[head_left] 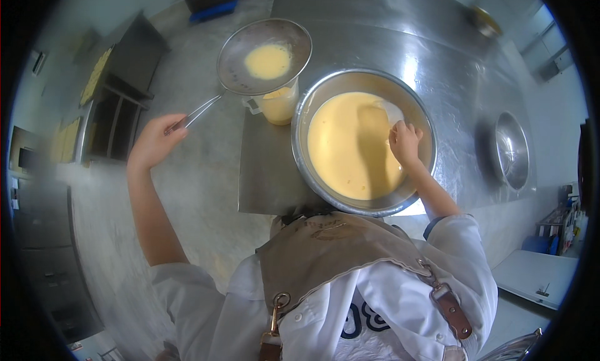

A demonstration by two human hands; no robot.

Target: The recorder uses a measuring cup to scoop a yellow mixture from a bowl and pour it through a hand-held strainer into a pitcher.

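Note:
My left hand is closed around the wire handle of a round metal sieve. A small pool of yellow liquid lies in the sieve's mesh. The sieve sits over a clear plastic jug that holds yellow liquid; whether they touch, I cannot tell. To the right stands a large steel bowl with a wide pool of smooth yellow batter in it. My right hand is inside the bowl, fingers closed on a whitish translucent tool at the batter's surface. My fingers partly hide its shape.
Bowl and jug stand near the edge of a steel table. Farther right on it is an upturned or tilted metal bowl, and a gold-toned bowl stands at the far corner. A steel cabinet is across the floor at left.

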